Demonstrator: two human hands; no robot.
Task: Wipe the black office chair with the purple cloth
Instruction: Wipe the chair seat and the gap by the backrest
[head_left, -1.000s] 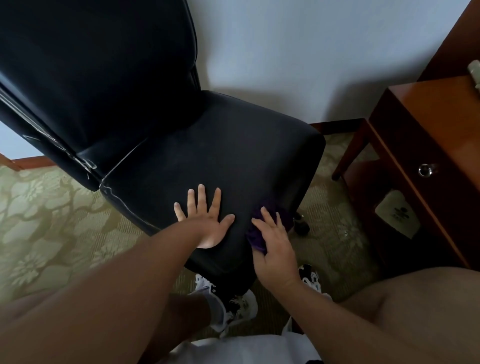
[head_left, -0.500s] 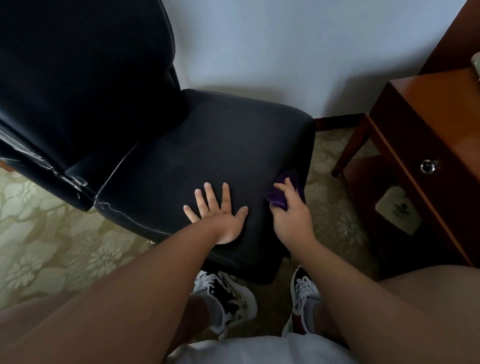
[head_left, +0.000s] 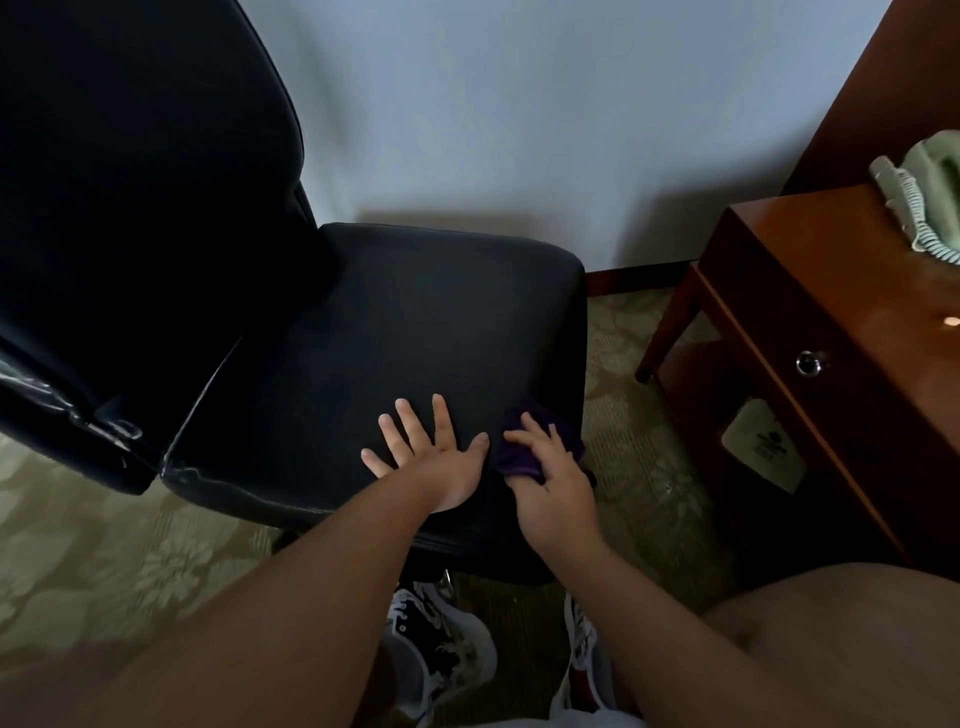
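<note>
The black office chair (head_left: 395, 332) stands against the wall, its backrest at the left and its seat in the middle. My left hand (head_left: 434, 457) lies flat on the front part of the seat with fingers spread. Just right of it, my right hand (head_left: 553, 483) holds the purple cloth (head_left: 517, 462) against the seat's front right corner, fingers curved over the bunched cloth. Most of the cloth is hidden under that hand.
A brown wooden desk (head_left: 810, 291) with a round drawer knob (head_left: 808, 362) stands close on the right, a pale green telephone (head_left: 924, 202) on top. Patterned carpet (head_left: 104, 545) covers the floor. My shoes (head_left: 441, 649) are below the seat's front edge.
My right hand has slid the cloth back along the seat's right edge toward me and closer to my left hand. The left hand has stayed flat on the seat.
</note>
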